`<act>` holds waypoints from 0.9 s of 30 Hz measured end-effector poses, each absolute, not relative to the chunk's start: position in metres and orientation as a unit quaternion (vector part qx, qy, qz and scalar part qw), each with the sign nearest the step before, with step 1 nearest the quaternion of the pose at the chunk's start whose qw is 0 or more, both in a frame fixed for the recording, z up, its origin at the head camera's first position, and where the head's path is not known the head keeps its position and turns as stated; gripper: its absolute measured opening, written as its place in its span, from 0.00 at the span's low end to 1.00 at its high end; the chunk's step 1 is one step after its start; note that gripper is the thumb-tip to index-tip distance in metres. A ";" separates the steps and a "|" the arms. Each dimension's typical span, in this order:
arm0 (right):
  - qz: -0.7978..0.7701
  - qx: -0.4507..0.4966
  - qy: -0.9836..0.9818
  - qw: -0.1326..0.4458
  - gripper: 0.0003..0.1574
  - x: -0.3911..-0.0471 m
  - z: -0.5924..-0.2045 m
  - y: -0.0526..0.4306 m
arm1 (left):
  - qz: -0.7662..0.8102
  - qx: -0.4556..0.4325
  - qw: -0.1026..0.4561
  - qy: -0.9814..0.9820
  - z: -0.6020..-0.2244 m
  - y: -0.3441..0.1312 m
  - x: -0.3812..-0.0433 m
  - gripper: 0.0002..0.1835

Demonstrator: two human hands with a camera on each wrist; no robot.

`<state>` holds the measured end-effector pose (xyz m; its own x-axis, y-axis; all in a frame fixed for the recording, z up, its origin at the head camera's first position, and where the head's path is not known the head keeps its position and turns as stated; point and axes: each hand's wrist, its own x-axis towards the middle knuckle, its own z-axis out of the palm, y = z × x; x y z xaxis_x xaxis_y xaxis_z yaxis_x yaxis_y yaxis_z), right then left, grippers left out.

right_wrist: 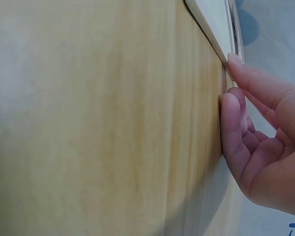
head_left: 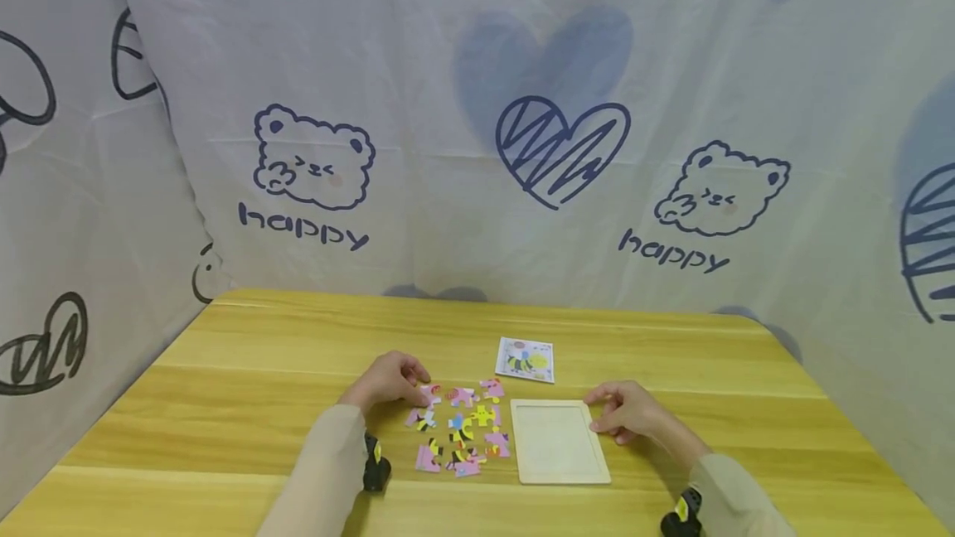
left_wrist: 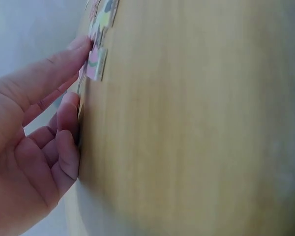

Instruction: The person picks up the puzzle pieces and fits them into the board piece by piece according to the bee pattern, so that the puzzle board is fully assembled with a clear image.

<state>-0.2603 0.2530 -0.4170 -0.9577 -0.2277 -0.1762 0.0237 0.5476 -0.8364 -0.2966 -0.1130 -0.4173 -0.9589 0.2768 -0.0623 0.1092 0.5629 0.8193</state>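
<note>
Several pink and yellow jigsaw pieces (head_left: 463, 396) lie spread on the table, left of a pale wooden puzzle tray (head_left: 559, 442). At the top left of the pieces, my left hand (head_left: 390, 379) has thumb and forefinger on a pink puzzle piece (head_left: 430, 393). In the left wrist view the thumb presses at a piece's edge, and the other fingers curl against the tabletop. My right hand (head_left: 629, 411) holds the tray's upper right corner between thumb and forefinger. The right wrist view shows its thumb on the tray's rim (right_wrist: 214, 37), with the lower fingers curled on the wood.
Behind the pieces and tray lies a square picture card (head_left: 525, 360) with a bee on it. The yellow wooden table (head_left: 298, 334) reaches back to a white printed curtain (head_left: 418, 189), which also hangs on both sides.
</note>
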 end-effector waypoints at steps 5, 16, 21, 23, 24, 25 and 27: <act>-0.469 -0.066 0.871 0.132 0.25 -0.260 -0.416 0.253 | 0.455 0.105 0.091 0.880 -0.416 -0.112 -0.295 0.11; -0.470 -0.077 0.869 0.135 0.26 -0.259 -0.416 0.253 | 0.452 0.126 0.088 0.879 -0.416 -0.114 -0.297 0.12; -0.470 -0.074 0.869 0.133 0.26 -0.259 -0.417 0.253 | 0.476 0.129 0.092 0.865 -0.415 -0.117 -0.296 0.10; -0.470 -0.074 0.869 0.133 0.26 -0.259 -0.417 0.253 | 0.492 0.115 0.095 0.858 -0.416 -0.118 -0.296 0.07; -0.470 -0.074 0.869 0.133 0.26 -0.259 -0.417 0.253 | 0.500 0.108 0.095 0.854 -0.416 -0.118 -0.296 0.06; -0.471 -0.074 0.869 0.133 0.26 -0.259 -0.417 0.253 | 0.510 0.101 0.095 0.849 -0.416 -0.118 -0.297 0.05; -0.472 -0.076 0.868 0.134 0.27 -0.259 -0.416 0.253 | 0.522 0.091 0.094 0.843 -0.417 -0.119 -0.298 0.03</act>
